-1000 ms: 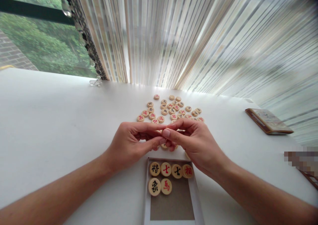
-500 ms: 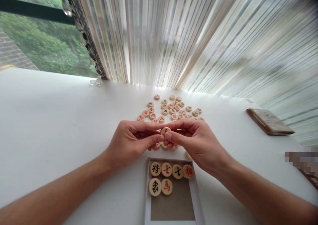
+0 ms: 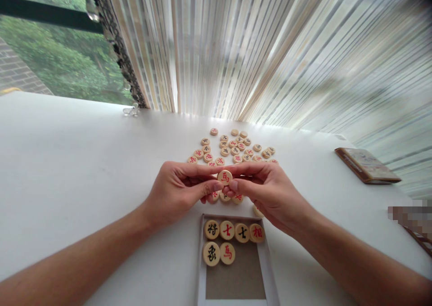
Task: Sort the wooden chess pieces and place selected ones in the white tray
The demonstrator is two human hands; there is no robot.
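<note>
Between the fingertips of both hands a round wooden Chinese chess piece [image 3: 225, 177] stands tilted up, its red character facing me. My left hand [image 3: 185, 182] pinches it from the left, and my right hand [image 3: 261, 182] pinches it from the right. Just below them sits an open shallow box [image 3: 235, 279] with a grey-brown bottom. A row of pieces lies along its far end, starting with a black-marked piece [image 3: 212, 229]. Beneath that row are another black-marked piece [image 3: 211, 254] and a red-marked piece [image 3: 227, 253].
Many loose chess pieces [image 3: 235, 150] are scattered on the white table [image 3: 84, 171] beyond my hands, some partly hidden by them. A brown-edged box [image 3: 367, 165] lies at the right. Strip curtains [image 3: 209, 49] hang along the table's far edge.
My right thumb has slid off the front of the held piece towards its lower right edge, so its red character now shows. The pieces in the box are unchanged.
</note>
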